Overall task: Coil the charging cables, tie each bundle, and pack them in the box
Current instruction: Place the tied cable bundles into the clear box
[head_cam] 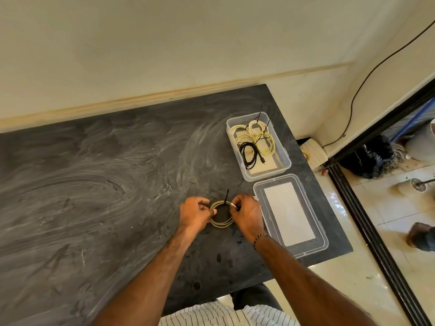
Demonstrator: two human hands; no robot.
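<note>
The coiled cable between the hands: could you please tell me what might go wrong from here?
1. The coiled cable is held only at its two sides, by the left hand and the right hand; if either grip slips, the loops may spring apart.
2. The black zip tie stands up with a loose tail and may not be cinched yet.
3. The clear box already holds several bundles, so tie tails could snag.

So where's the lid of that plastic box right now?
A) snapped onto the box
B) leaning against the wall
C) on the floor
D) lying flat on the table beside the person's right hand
D: the clear lid lies flat on the dark table, just right of the right hand, while the box stands open.
</note>
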